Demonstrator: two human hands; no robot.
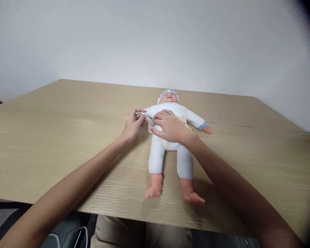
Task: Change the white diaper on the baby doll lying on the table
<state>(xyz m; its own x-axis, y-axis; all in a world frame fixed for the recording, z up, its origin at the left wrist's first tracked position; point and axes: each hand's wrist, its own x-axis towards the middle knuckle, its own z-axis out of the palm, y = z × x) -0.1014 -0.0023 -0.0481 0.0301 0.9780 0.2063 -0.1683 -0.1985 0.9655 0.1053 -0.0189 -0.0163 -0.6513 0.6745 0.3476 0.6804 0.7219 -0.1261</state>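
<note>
A baby doll (157, 155) in a white suit lies on its back, feet toward me. A white diaper (171, 146) is around its hips. At the doll's side, my left hand (134, 124) is closed, its thumb and fingers pinching the diaper's thin whitish side tab, which is stretched out from the waist. My right hand (172, 125) lies across the diaper's front and the doll's belly, fingers apart and slightly bent. It hides much of the diaper's waist. An orange and yellow print shows beyond its knuckles.
The doll rests on a wood-grain table (67, 144) with a seam running across it. A pale wall (144, 41) stands behind the far edge. Below the near edge are my trousered legs (119, 232) and a dark chair (64, 230) with a white cable.
</note>
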